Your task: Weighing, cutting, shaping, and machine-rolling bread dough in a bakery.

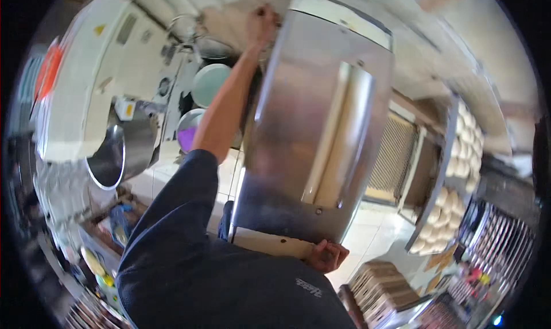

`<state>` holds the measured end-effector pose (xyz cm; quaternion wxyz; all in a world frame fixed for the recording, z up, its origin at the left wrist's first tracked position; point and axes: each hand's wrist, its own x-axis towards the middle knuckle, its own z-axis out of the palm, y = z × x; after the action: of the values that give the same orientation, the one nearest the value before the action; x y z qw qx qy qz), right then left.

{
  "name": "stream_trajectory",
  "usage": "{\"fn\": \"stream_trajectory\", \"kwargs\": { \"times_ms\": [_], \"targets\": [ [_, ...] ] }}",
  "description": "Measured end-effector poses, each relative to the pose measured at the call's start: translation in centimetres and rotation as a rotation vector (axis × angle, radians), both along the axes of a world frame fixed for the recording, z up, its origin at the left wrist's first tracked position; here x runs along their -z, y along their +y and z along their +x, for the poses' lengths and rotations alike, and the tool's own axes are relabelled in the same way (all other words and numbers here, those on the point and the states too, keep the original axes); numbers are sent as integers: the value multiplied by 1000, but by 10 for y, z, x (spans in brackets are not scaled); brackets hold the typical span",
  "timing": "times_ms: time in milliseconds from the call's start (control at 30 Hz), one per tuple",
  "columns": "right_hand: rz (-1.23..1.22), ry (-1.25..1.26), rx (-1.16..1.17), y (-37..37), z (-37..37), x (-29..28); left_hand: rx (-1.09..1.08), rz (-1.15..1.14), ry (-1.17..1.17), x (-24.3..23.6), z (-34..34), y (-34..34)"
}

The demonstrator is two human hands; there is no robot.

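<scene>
A long steel-topped machine [287,128] with a cream end panel stands right in front of me. Along its top runs a lengthwise slot [338,134] with pale, smooth surfaces inside. My left arm stretches forward along the machine's left side. At the far left edge, my left hand [263,28] is closed with its fingers curled; whatever it grips is hidden. By the near right corner, next to the cream panel, my right hand [328,256] is also curled closed. I cannot make out anything within its fingers.
A large cream mixer [86,82] with a steel bowl [108,160] stands at left. Round tubs [209,83] sit between it and the machine. At right is a tray of pale dough balls [439,223]; below it are a slatted crate [383,286] and a stacked rack [502,237].
</scene>
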<state>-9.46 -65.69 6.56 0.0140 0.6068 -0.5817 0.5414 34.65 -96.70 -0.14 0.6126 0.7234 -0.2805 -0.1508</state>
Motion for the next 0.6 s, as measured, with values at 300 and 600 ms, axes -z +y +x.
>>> {"fn": "stream_trajectory", "kwargs": {
  "times_ms": [300, 600],
  "targets": [
    [97, -88, 36, 19, -12, 7, -25, -212, -63, 8, -3, -7],
    [-20, -47, -198, 4, -15, 1, -207, -181, -222, 23, -6, -27]
  ]
}}
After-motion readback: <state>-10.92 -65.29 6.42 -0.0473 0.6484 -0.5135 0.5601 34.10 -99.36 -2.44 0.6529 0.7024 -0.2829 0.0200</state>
